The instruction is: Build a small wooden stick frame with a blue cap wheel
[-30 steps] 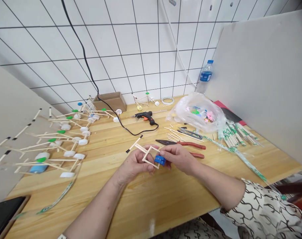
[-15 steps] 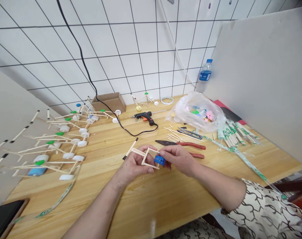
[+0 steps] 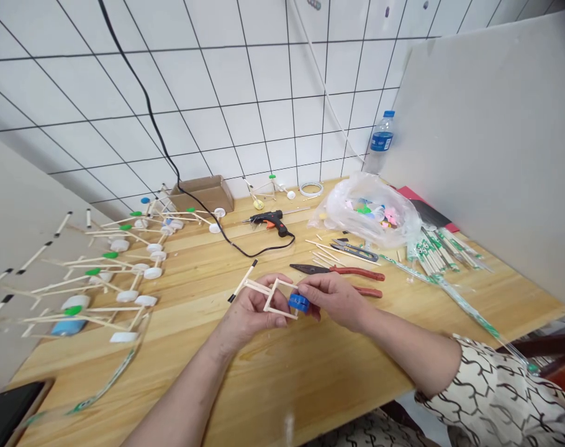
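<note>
My left hand (image 3: 259, 310) is closed round a small frame of wooden sticks (image 3: 267, 302), with a black-tipped crossbar (image 3: 243, 280) at its far left end. Between the two prongs at the frame's right end sits a blue bottle cap wheel (image 3: 298, 302). The fingers of my right hand (image 3: 328, 297) pinch at this blue wheel and the prong end beside it; part of the grip is hidden behind the wheel. Just beyond my right hand lie red-handled pliers (image 3: 357, 272), partly covered by it.
Several stick models with white cap wheels (image 3: 124, 297) crowd the left side. Behind are a glue gun (image 3: 271, 220) with its black cord, a cardboard box (image 3: 203, 194) and a plastic bag (image 3: 352, 220) of colourful pieces. Snips (image 3: 354, 249), loose sticks (image 3: 326, 254) and wrapped chopsticks (image 3: 434, 251) lie right.
The view has shifted very slightly. Both hands keep their hold on the stick frame and blue wheel, with hardly any movement.
</note>
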Available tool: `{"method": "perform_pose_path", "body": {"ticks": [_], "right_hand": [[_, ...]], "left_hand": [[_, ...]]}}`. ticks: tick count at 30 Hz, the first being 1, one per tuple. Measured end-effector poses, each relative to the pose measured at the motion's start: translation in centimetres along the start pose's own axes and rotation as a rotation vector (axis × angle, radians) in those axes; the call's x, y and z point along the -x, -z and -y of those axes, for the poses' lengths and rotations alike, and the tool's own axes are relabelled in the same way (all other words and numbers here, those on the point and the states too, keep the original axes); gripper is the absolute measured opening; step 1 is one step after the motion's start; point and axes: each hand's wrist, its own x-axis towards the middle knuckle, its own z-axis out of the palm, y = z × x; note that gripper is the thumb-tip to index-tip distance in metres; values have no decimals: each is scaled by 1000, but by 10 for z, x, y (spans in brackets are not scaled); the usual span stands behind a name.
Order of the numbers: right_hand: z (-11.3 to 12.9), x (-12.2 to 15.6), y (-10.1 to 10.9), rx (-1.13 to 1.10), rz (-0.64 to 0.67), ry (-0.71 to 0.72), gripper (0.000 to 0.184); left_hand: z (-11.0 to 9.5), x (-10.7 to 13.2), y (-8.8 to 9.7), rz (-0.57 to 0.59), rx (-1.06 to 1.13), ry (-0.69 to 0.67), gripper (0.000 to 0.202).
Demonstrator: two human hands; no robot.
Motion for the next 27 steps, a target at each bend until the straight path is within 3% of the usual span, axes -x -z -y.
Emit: {"method": "perform_pose_path", "body": {"ticks": [10, 17, 27], "right_hand": [[4, 2, -1, -97, -20, 24, 45], [11, 5, -1, -208, 10, 20, 40], [4, 5, 0, -173, 64, 46, 36]], "left_hand": [[-1, 1, 1, -13, 26, -16, 56], [-3, 3, 1, -7, 23, -28, 52], [-1, 2, 3, 1, -22, -85, 54]]}}
